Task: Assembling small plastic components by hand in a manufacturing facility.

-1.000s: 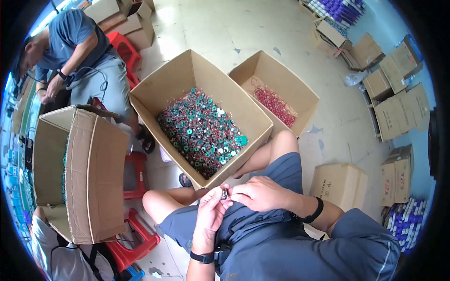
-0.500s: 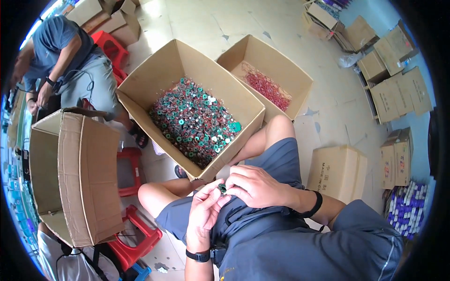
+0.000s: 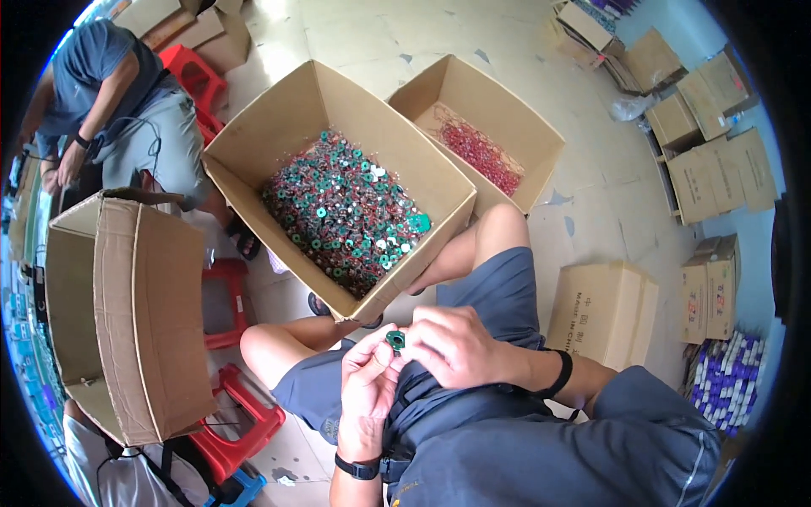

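My left hand [image 3: 369,378] pinches a small dark green ring-shaped piece [image 3: 395,338] between thumb and fingers, its hole turned upward. Close against it on the right, my right hand [image 3: 456,348] has its fingers curled together. Whatever the right fingertips hold, if anything, is hidden. Both hands are above my lap. Just beyond them stands a large open carton [image 3: 380,118] with a heap of small green round parts and reddish wires [image 3: 334,215] inside.
Behind the large carton, a second open carton [image 3: 515,122] holds red wire-like pieces [image 3: 480,160]. An upright open carton [image 3: 169,313] and red stools [image 3: 241,422] are at left, near a seated person [image 3: 110,84]. A closed carton [image 3: 604,308] lies at right.
My right hand has shifted slightly and its fingers have moved at the green piece. The piece in my left hand has turned, so its round face and hole show more.
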Motion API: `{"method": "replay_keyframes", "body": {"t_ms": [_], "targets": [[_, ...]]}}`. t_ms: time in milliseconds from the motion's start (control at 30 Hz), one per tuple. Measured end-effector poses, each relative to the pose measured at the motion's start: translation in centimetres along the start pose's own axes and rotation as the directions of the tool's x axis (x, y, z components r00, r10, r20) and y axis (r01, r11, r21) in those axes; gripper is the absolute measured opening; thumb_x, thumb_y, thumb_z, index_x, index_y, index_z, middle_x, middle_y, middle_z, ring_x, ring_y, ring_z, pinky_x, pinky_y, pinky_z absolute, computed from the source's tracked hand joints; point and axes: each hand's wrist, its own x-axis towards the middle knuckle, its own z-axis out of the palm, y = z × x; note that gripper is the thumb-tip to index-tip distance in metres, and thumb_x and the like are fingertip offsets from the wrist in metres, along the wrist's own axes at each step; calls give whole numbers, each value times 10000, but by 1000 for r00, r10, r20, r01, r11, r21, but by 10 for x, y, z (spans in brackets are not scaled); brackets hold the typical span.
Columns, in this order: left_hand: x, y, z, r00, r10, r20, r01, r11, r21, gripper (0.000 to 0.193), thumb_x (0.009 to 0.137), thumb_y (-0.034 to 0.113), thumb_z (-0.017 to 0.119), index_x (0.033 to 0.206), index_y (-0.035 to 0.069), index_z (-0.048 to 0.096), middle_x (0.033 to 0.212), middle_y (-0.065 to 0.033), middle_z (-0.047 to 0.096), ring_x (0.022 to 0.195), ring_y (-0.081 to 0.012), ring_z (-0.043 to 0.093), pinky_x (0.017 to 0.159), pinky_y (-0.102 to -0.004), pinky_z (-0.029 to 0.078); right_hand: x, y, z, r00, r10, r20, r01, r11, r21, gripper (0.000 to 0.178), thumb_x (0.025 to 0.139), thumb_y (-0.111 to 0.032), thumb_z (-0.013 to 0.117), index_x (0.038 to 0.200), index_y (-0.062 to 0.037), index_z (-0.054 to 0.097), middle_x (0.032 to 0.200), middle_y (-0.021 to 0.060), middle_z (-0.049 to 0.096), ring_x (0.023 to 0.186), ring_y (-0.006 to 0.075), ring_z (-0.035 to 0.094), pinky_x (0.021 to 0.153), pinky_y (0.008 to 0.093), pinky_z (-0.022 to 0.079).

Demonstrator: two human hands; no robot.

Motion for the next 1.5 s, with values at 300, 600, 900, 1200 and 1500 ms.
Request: {"method": "replay_keyframes", "body": {"t_ms": [300,600,900,1200,1500], "targets": [[-3,-4,8,998,31,-46,-31,999,-4,299,929,20,646,1213,-75,632,1097,-170,700,980,-247,690,865,-362,589,4,-3,-7,996,-32,84,29,999,41,126,897,-129,634,848,-56,544,777,107,561,671,317,606,568,402,469],[-4,1,6,999,43,-5,-43,999,-18,311,929,23,648,1218,-88,620,1090,-175,698,969,-249,688,870,-359,583,14,5,-4,992,38,123,-50,994,98,116,889,-138,627,854,-57,552,784,117,543,671,326,600,575,412,479],[-5,-1,-2,995,85,-51,-89,993,-75,302,936,25,636,1216,-86,621,1080,-171,703,968,-249,691,871,-369,585,11,-10,1,989,-29,146,23,999,46,97,898,-115,623,870,-41,567,794,130,573,692,338,607,588,415,476],[-3,5,-2,996,76,-46,-80,993,-86,302,936,37,637,1216,-75,626,1081,-166,703,965,-257,694,854,-374,596,23,-3,6,990,-33,139,18,994,110,83,884,-62,636,850,-18,574,774,129,569,652,321,600,582,380,476],[-5,4,-5,994,92,-58,-98,989,-111,300,945,45,628,1219,-79,619,1128,-184,689,972,-270,695,871,-381,593,26,-5,5,976,21,219,-52,989,138,79,896,-99,617,871,-38,574,797,125,587,723,326,619,633,406,483]]}}
